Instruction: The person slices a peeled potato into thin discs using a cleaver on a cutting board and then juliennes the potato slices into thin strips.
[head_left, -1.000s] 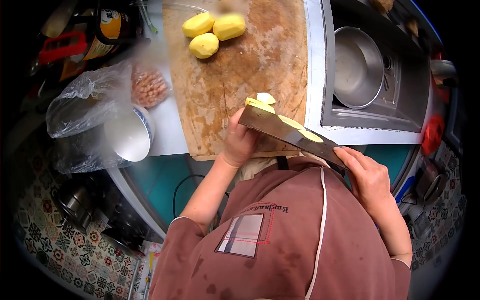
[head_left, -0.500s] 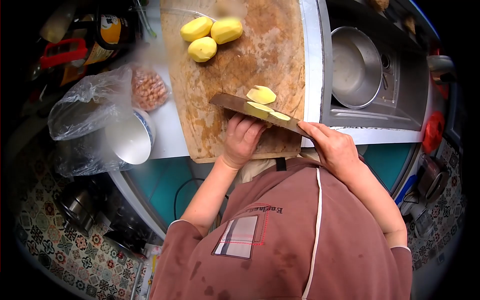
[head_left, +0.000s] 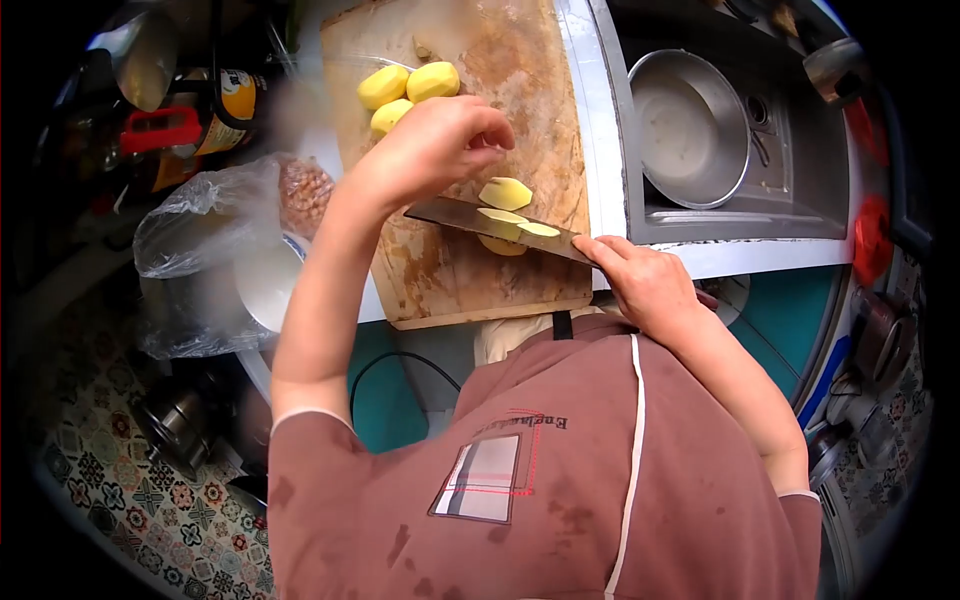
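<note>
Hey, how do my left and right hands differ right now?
The left hand is loosely curled, nothing visibly held; the right hand holds the knife in its grip. The left hand is near the whole potatoes; the right hand is at the cutting board's right edge. Both are bare.

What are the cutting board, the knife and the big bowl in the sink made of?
The cutting board looks like worn wood: it's brown, with dark blotches.
The knife seems to have a steel blade, flat, thin and dark grey.
The big bowl is probably metal, silvery with a soft shine; I can't tell whether it's steel or aluminium.
</note>
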